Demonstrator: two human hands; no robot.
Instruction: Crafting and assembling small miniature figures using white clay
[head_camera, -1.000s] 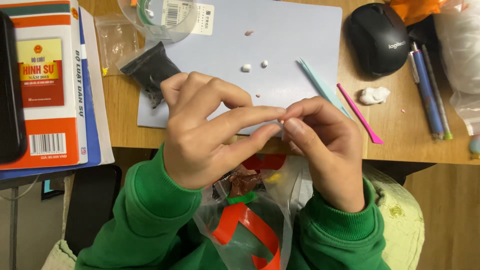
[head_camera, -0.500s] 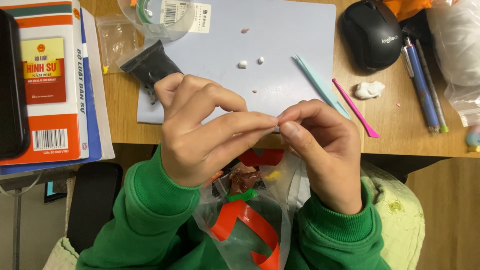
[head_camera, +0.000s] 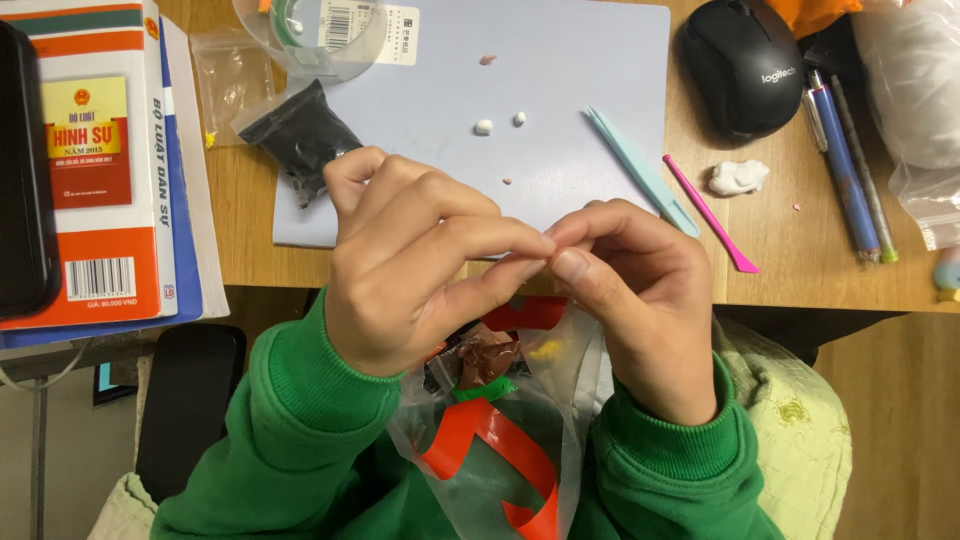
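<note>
Fingertips of both hands meet right in front of me, just above the table edge. I see my left hand (head_camera: 420, 265) curled with thumb and forefinger pressed toward the right hand (head_camera: 635, 300), whose thumb and forefinger pinch back against them. The two hands are together, and the pinch looks closed on something very small, but whatever sits between the pads is hidden from me, so I cannot tell what it is.

Just beyond the knuckles lies a pale blue mat (head_camera: 580, 60), I judge as a clean work surface, with two tiny white balls (head_camera: 483, 127) resting on it well past the fingertips. To the right of the right hand lie a light blue tool (head_camera: 640, 170) and a pink tool (head_camera: 708, 212), handles pointing back toward me, within easy reach. A white lump (head_camera: 738, 177) sits beyond them, beside a black mouse (head_camera: 745, 65).

Past the left hand a small black bag (head_camera: 300, 135) lies half on the mat. Under both wrists, in my lap, a clear plastic bag (head_camera: 500, 440) holds red, brown and green pieces, close for picking.
</note>
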